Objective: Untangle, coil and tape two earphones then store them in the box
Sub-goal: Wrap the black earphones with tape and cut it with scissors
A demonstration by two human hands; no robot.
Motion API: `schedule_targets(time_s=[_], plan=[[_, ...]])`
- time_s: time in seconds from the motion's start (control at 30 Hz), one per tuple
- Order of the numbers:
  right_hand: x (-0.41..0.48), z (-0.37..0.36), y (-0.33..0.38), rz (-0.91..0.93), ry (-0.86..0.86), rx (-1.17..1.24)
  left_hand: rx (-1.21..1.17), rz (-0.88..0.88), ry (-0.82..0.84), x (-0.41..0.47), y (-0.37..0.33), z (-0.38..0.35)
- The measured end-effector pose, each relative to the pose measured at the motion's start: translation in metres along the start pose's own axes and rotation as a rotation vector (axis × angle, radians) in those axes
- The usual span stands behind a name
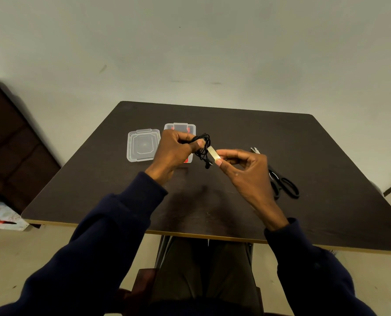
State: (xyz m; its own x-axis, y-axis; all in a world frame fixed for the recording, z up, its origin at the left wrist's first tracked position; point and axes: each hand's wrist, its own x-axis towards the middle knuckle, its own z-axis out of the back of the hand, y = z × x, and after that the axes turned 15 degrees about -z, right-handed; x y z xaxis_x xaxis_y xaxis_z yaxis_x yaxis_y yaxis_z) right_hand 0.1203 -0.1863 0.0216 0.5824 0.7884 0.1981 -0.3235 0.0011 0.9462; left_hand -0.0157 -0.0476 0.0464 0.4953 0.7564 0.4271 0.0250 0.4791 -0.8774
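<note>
I count one clear box on the dark table, one clear lid lying flat just left of the box, and one pair of black-handled scissors well to the right of the box. There is one black earphone bundle and one short pale tape strip. My left hand is raised in front of the box and hides much of its near and middle part. Its fingers are curled and the thumb pinches the coiled earphone, which is held above the table just off the box's right edge. Something red shows inside the box under my hand, but I cannot tell what it is. My right hand, right of the box, pinches the near end of the tape between thumb and forefinger, with the other fingers loosely bent. The tape's long axis runs on a slant, its far end pointing up and left onto the coil and its near end at my fingertips. The bundle hangs longer up-and-down than across, loose ends dangling toward me; whether those are buds or a plug is too small to tell. The scissors' handles lie toward me and their blades point away, partly hidden behind my right hand.
</note>
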Motion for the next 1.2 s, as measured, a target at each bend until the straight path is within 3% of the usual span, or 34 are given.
schedule_targets(time_s=[0.27, 0.53, 0.9, 1.2], plan=[[0.000, -0.003, -0.002, 0.016, -0.018, -0.023, 0.042, -0.103, 0.040, -0.009, 0.008, -0.003], [0.001, -0.003, -0.003, 0.031, -0.003, -0.036, 0.036, -0.078, 0.006, -0.008, 0.005, -0.005], [-0.001, -0.009, -0.003, 0.056, -0.013, -0.029, 0.233, -0.141, -0.030, -0.009, 0.011, -0.013], [0.001, -0.011, -0.003, 0.053, -0.043, -0.075, 0.174, -0.035, -0.004, -0.006, 0.012, -0.013]])
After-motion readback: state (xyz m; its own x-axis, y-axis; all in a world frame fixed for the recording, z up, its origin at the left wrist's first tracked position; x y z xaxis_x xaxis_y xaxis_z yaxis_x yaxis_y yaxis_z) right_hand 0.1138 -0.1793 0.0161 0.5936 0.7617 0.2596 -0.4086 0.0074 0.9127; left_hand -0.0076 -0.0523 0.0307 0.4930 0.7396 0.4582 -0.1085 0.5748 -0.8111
